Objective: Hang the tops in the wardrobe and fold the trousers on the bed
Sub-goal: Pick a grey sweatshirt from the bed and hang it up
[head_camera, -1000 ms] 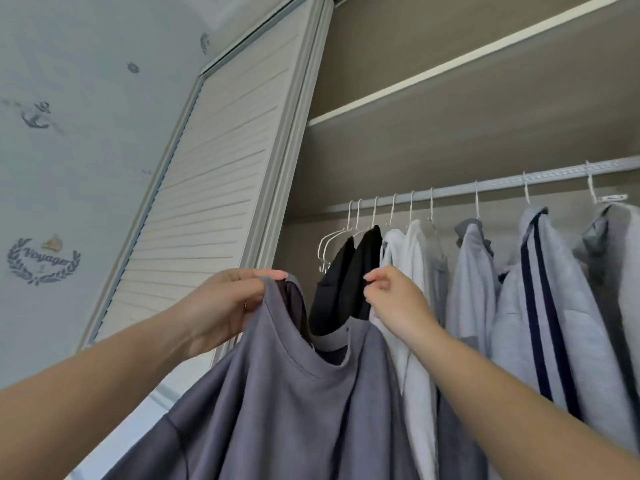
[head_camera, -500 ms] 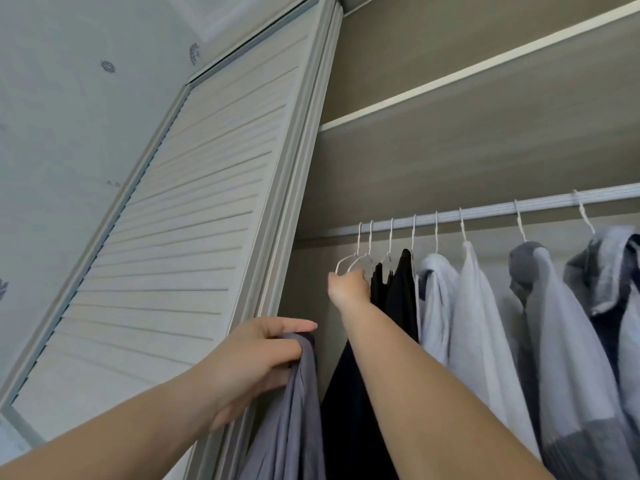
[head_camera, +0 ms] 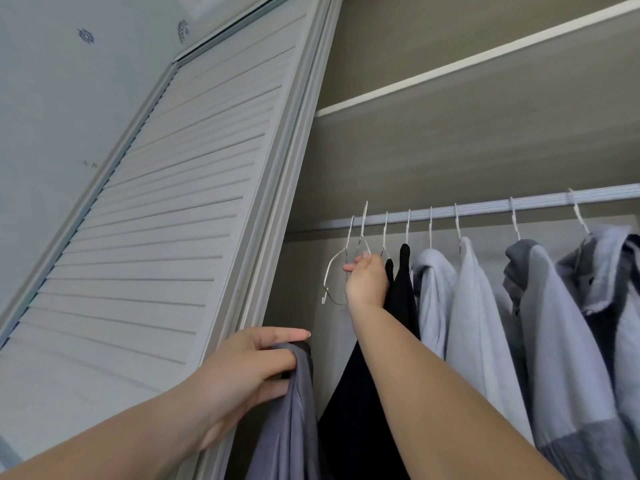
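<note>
My left hand (head_camera: 249,365) grips a dark grey top (head_camera: 294,420) by its upper edge, and the cloth hangs down in front of the wardrobe's left side. My right hand (head_camera: 367,282) reaches up under the wardrobe rail (head_camera: 485,209) and holds an empty white wire hanger (head_camera: 334,271) at the rail's left end. That hanger's hook rises a little above the rail. A second empty hanger hook sits just beside it.
Several tops hang on the rail to the right: a black one (head_camera: 401,289), pale grey shirts (head_camera: 474,306) and a grey-and-navy one (head_camera: 602,289). A louvred sliding door (head_camera: 166,202) stands at the left. A shelf (head_camera: 450,64) runs above the rail.
My right hand let go of the grey top and went up to the empty hanger at the rail's left end. The top, once spread between both hands, now hangs from my left hand alone.
</note>
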